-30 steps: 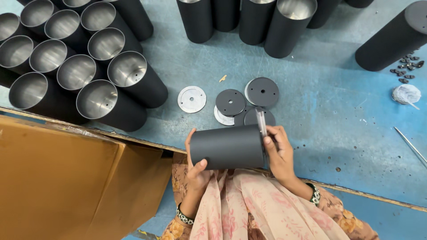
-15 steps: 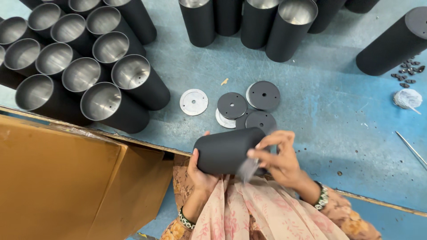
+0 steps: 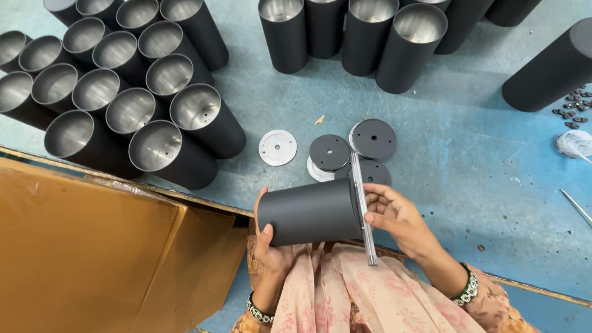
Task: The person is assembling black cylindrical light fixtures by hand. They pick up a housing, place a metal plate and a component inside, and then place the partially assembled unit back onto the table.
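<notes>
Head view: the person is holding a dark cylinder [image 3: 308, 213] on its side, just above the lap and at the near edge of the blue table [image 3: 468, 185]. The left hand [image 3: 271, 246] is cupping the closed end from below, fingers wrapped narrowly around the wall and thumb resting on the near side. The right hand [image 3: 394, 216] is pressing a round disc [image 3: 364, 213], seen edge-on, against the open end, with fingers spread flat across its outer face. Both hands are gripping, not open.

On the table just beyond the cylinder, loose discs are lying: several dark discs [image 3: 372, 139] overlapping, and one pale disc [image 3: 277, 147] apart to their left. Upright open cylinders [image 3: 148, 105] are standing packed together at the left, their bright metal insides showing; more are standing at the far edge [image 3: 370, 34]. A brown cardboard box [image 3: 92, 246] is sitting low at the left. Small dark fasteners [image 3: 573, 108] are lying at the right edge.

The cylinder looks like thin, stiff sheet metal with a matte coating, so it is probably light and not slippery, though the open rim may dent if squeezed. Holding around the wall near the closed end seems safest. The disc seems thin and rigid, best handled by its edge or flat face.
</notes>
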